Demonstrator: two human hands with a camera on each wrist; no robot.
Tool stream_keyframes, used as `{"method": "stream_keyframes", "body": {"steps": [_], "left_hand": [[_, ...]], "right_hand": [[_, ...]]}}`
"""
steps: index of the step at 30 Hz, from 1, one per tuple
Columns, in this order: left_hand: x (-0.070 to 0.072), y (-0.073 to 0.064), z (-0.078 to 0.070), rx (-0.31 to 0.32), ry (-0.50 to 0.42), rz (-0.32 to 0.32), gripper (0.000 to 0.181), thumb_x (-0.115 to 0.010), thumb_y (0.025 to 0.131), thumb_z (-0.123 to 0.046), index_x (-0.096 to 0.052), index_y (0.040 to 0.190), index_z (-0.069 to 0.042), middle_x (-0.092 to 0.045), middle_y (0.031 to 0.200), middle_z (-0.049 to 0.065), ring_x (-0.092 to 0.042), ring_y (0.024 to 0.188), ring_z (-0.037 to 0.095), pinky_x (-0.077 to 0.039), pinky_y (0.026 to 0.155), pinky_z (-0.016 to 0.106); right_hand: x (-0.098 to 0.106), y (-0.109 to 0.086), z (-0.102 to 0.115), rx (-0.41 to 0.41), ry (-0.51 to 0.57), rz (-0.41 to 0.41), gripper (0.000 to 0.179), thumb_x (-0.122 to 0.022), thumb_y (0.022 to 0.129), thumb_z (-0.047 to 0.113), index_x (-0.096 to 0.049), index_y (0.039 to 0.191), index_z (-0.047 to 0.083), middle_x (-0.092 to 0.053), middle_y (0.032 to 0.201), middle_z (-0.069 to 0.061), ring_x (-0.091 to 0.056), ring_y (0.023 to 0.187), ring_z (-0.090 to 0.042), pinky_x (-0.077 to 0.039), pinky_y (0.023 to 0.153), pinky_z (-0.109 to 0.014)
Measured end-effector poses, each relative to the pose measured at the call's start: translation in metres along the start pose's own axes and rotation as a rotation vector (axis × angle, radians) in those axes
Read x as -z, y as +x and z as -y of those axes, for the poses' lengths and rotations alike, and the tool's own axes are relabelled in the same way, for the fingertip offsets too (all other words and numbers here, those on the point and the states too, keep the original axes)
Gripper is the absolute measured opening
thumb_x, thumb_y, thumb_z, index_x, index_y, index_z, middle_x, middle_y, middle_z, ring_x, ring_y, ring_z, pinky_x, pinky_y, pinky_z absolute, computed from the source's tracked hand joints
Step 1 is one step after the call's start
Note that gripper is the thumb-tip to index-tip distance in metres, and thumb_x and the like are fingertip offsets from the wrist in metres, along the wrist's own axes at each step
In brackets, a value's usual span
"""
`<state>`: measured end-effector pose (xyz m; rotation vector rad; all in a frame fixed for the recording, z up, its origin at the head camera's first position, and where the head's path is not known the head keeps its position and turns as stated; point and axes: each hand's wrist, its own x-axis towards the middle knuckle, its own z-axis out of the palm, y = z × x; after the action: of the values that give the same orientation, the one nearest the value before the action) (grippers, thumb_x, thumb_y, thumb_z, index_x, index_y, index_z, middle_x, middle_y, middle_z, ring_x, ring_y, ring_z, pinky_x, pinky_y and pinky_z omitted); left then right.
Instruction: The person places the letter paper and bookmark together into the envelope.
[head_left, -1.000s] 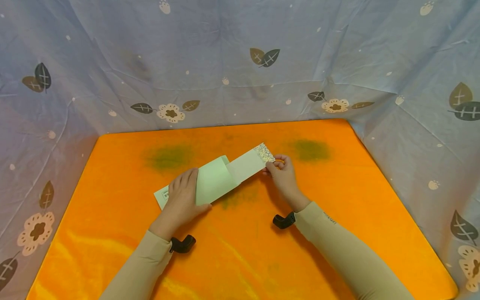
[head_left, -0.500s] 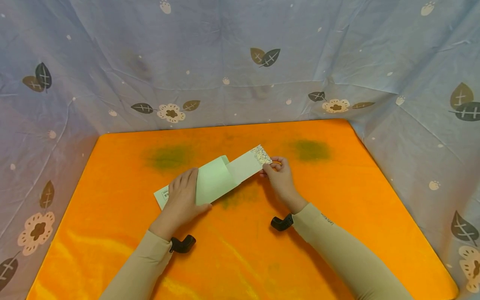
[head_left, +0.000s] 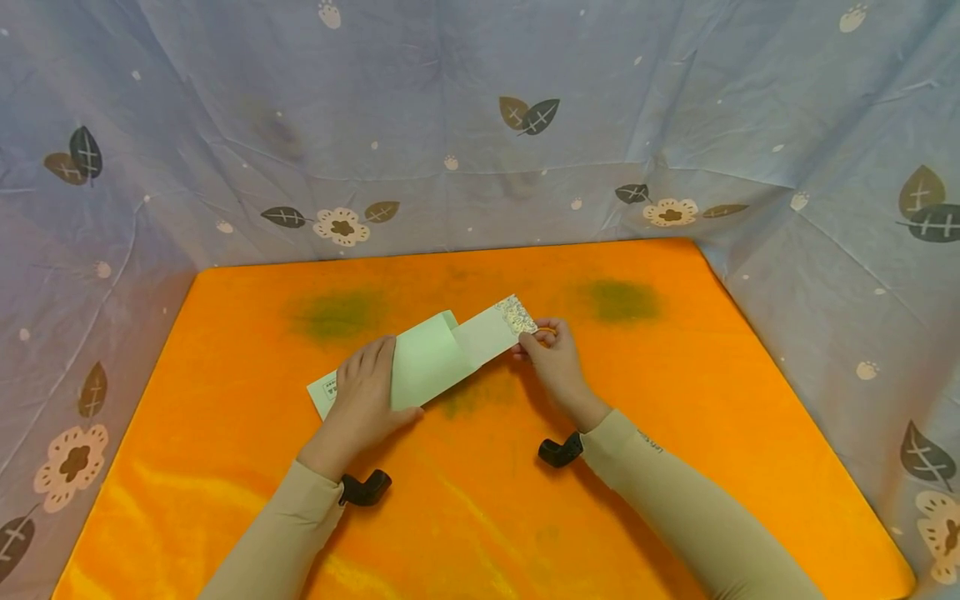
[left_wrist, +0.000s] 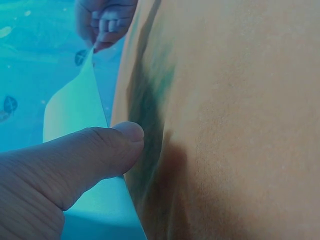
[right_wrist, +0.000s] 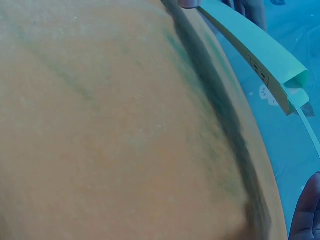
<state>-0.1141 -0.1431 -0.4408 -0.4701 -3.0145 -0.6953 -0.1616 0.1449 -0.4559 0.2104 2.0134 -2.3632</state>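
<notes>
A pale green paper envelope [head_left: 431, 362] is held tilted above the orange table, its open end towards the right. My left hand [head_left: 363, 392] grips it across the middle, thumb along the near edge, fingers over the far side. Out of the open end sticks a pale card [head_left: 483, 337] with a gold-and-grey patterned end. My right hand [head_left: 553, 358] pinches the card's outer corner between thumb and fingers. The right wrist view shows the envelope [right_wrist: 265, 55] bulging open around the card [right_wrist: 309, 127]. How far the card reaches inside is hidden.
An orange cloth-covered table [head_left: 480, 500] with dark greenish smudges lies under both hands. Grey-blue patterned curtains [head_left: 450, 125] enclose it at the back and sides. Black wrist devices [head_left: 366, 488] sit at both cuffs.
My right hand has moved left and slightly down towards the envelope, and the card has slid further into it. My left hand and the envelope have stayed put.
</notes>
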Motion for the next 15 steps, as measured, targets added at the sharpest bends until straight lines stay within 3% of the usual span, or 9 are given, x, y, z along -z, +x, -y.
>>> {"method": "stream_keyframes", "body": {"steps": [15], "left_hand": [[-0.0001,-0.0003,0.0012,-0.005,0.004,-0.004,0.115,-0.084,0.07,-0.047,-0.019,0.151,0.001,-0.027,0.15,0.022,-0.021,0.135,0.043,-0.016,0.107,0.058]], "right_hand": [[-0.0034,-0.0019,-0.0061,-0.012,-0.019,0.051,0.037,-0.058,0.095,0.004,-0.038,0.125,0.004,-0.058,0.092,-0.016,-0.059,0.094,-0.046,-0.053,0.084,-0.047]]}}
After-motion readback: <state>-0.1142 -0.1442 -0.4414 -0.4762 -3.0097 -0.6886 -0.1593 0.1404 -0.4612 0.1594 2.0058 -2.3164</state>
